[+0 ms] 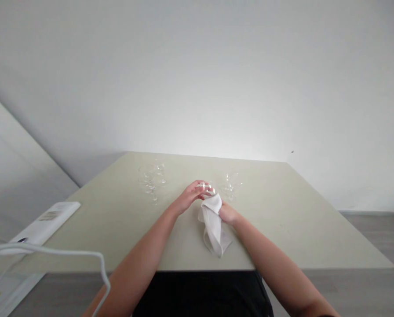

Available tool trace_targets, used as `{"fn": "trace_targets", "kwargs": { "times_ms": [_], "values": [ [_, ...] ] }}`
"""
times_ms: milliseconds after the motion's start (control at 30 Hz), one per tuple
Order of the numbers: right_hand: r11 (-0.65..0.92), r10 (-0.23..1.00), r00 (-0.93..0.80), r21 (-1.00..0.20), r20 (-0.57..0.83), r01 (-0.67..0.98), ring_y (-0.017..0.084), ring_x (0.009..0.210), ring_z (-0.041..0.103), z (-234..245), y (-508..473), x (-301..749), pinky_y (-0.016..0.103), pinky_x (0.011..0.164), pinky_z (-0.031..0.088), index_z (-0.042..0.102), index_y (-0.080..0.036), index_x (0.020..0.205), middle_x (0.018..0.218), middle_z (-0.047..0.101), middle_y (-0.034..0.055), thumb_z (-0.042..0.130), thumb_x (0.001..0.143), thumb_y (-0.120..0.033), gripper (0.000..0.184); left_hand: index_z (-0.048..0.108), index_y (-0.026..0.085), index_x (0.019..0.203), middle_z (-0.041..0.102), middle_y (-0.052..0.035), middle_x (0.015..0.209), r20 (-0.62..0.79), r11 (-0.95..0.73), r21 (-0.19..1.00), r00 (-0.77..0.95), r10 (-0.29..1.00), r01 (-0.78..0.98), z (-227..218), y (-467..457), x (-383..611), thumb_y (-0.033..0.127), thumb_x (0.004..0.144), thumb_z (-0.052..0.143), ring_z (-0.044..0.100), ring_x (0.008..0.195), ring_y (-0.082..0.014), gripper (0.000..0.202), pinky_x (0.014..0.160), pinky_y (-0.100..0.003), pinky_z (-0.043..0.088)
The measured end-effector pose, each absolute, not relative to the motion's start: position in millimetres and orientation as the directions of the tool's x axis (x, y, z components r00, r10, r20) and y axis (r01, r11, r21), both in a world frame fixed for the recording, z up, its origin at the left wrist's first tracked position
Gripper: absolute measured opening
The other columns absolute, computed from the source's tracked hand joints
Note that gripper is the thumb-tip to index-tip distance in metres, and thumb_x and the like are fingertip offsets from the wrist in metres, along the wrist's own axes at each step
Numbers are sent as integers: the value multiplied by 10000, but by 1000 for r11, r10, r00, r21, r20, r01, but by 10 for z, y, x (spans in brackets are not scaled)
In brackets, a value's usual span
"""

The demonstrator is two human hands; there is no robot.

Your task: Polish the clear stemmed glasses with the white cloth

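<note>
My left hand point(193, 192) is wrapped round the bowl of a clear drinking glass point(209, 188), just above the middle of the table. A white cloth point(213, 224) covers the near side of this glass and hangs down toward the table's front edge. My right hand point(228, 213) grips the cloth against the glass; its fingers are mostly hidden by the folds. The lower part of the glass is hidden too, so its full shape cannot be made out.
Several clear stemmed glasses point(152, 178) stand on the table point(269, 237) at the left. More clear glasses point(230, 185) are just right of my hands. A white power strip point(41, 224) lies at the left edge, and a white cable point(68, 252) crosses the lower left. A wall point(203, 88) rises behind.
</note>
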State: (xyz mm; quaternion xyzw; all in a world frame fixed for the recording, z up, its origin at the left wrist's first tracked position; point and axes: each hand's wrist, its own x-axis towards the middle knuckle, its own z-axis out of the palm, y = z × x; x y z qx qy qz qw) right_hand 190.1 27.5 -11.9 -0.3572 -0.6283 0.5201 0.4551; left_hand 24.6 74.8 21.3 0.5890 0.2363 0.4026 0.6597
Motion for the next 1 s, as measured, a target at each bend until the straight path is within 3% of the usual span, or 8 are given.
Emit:
{"fn": "trace_targets", "kwargs": {
  "times_ms": [100, 233, 467, 633, 767, 1000],
  "values": [
    [339, 913, -254, -940, 318, 41, 233, 992, 624, -219, 342, 1855, 431, 968, 454, 652, -190, 1088, 1082, 686, 60, 636, 811, -367, 328, 562, 168, 1138, 667, -103, 1076, 170, -43, 970, 541, 824, -239, 166, 760, 277, 526, 688, 750, 641, 942, -214, 605, 753, -282, 453],
    [401, 874, -317, -915, 368, 47, 244, 1025, 623, -255, 371, 1823, 430, 983, 445, 670, -190, 1052, 1077, 686, 70, 609, 837, -360, 281, 587, 145, 1063, 669, -49, 906, 163, -101, 983, 484, 860, -152, 117, 755, 319, 458, 546, 859, 620, 769, -154, 663, 674, -243, 440],
    [110, 936, -328, -992, 124, -64, 241, 942, 635, -131, 231, 1833, 432, 908, 495, 639, -200, 1108, 1004, 693, 50, 649, 787, -506, 444, 550, 131, 1158, 698, -118, 991, 168, -45, 972, 548, 820, -231, 175, 721, 273, 519, 706, 740, 655, 902, -218, 625, 793, -315, 480],
    [202, 943, -252, -975, 219, -93, 234, 1020, 614, -232, 338, 1841, 413, 993, 445, 631, -205, 1124, 1119, 668, 66, 579, 828, -522, 437, 616, 167, 1121, 683, -92, 1072, 171, -186, 982, 539, 825, -26, 120, 736, 314, 482, 642, 791, 620, 1011, -247, 599, 835, -326, 475],
    [191, 955, -240, -981, 176, 41, 257, 1020, 620, -280, 400, 1901, 461, 982, 448, 643, -175, 1093, 1081, 684, 80, 543, 836, -474, 406, 674, 168, 1031, 693, -71, 996, 157, -244, 965, 530, 833, 98, 57, 747, 342, 519, 731, 700, 622, 941, -230, 463, 823, -327, 462],
    [297, 904, -342, -952, 258, 67, 260, 1140, 580, -219, 353, 1856, 475, 1079, 359, 664, -202, 1057, 1142, 677, 75, 563, 798, -419, 353, 674, 144, 929, 689, -61, 907, 183, -144, 981, 384, 905, -129, 107, 779, 341, 477, 651, 781, 621, 798, -168, 447, 718, -263, 450]
  ]
}}
